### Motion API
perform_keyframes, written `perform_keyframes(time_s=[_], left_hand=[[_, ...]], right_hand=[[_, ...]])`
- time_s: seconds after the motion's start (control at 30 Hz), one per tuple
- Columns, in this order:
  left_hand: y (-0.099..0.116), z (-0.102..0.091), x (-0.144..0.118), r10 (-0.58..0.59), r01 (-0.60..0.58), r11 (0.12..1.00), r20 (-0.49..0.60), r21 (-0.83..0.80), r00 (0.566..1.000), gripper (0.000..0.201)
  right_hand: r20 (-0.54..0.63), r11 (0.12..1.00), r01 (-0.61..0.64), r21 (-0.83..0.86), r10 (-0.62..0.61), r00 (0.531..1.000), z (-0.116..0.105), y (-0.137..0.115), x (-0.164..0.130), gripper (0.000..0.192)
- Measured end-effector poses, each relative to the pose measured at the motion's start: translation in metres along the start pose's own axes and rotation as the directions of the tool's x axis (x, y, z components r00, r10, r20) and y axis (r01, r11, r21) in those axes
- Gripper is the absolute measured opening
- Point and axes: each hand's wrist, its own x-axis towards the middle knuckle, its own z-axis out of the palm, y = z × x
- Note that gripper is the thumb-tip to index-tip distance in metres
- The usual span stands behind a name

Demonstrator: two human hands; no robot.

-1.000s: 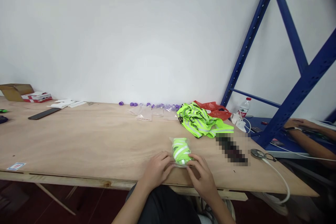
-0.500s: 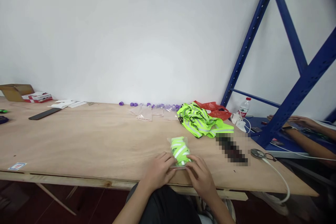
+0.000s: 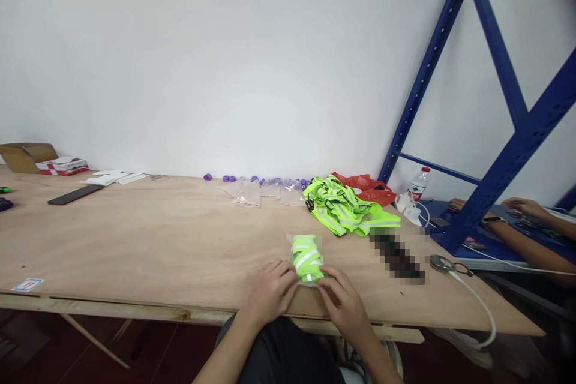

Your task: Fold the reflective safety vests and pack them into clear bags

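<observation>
near the front edge of the desk (image 3: 135,240) lies a clear bag (image 3: 306,259) stuffed with a folded green strap, both hands pinching its near end. the slippery film could slide from the fingers or the strap bulge out. left hand (image 3: 270,289) and right hand (image 3: 344,306) rest low, fingers curled together on the bag.
</observation>
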Motion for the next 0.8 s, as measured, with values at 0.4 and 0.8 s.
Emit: perform_keyframes(time_s=[0.4,0.8], left_hand=[[0.0046,0.0068,0.0048,0.077,-0.074,0.996,-0.05,0.052,0.996,0.013],[0.0055,0.01,0.0042,0.095,-0.095,0.993,-0.003,0.066,0.995,0.011]], right_hand=[[-0.014,0.999,0.039,0.004,-0.039,0.999,-0.001,-0.0054,0.0031,0.017],[0.01,0.995,0.069,-0.065,-0.069,0.998,0.0012,-0.0029,0.0034,0.016]])
